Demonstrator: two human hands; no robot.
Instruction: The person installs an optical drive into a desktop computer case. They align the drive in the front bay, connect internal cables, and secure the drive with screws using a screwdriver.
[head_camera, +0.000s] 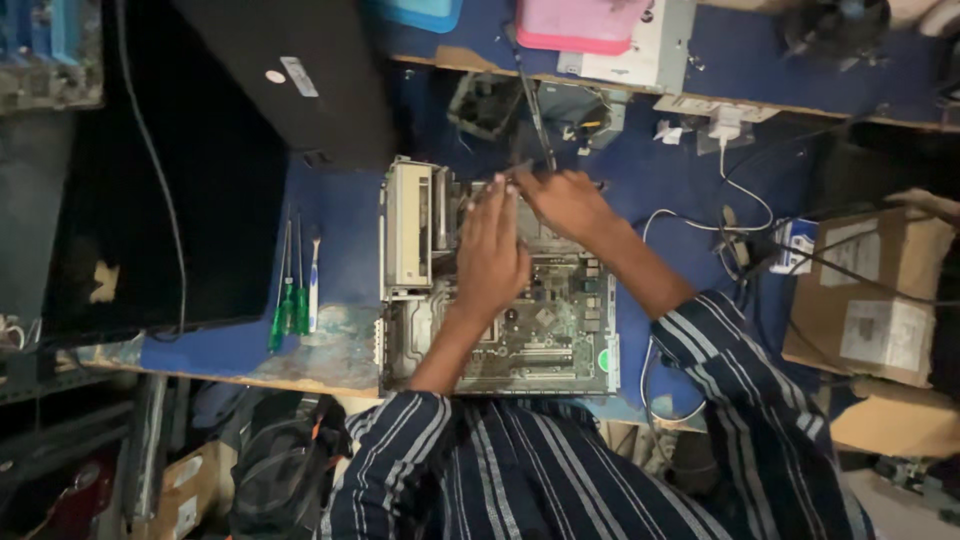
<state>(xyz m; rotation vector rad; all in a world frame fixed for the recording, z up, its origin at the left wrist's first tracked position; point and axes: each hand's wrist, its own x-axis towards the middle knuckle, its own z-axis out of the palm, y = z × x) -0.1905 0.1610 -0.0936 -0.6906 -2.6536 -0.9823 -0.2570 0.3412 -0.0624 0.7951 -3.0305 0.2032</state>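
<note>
At the far left a black monitor (150, 200) lies flat on the blue surface (340, 230), and just to its right you have two green-handled screwdrivers (285, 305) and a white-and-blue brush (314, 285) laid side by side. Next comes the open computer case (500, 330), sitting in front of you with its pale drive bay (408, 235) on the left side and the green motherboard (550, 320) exposed. Your left hand (490, 250) lies flat on the upper middle of the case, fingers stretched out and not closed on anything. Your right hand (565, 200) reaches in just beside it at the case's far edge, fingertips pinched near a thin dark cable (535, 120); whether it grips the cable you cannot tell. Further right lie white wires (740, 195), then a cardboard box (870, 300).
</note>
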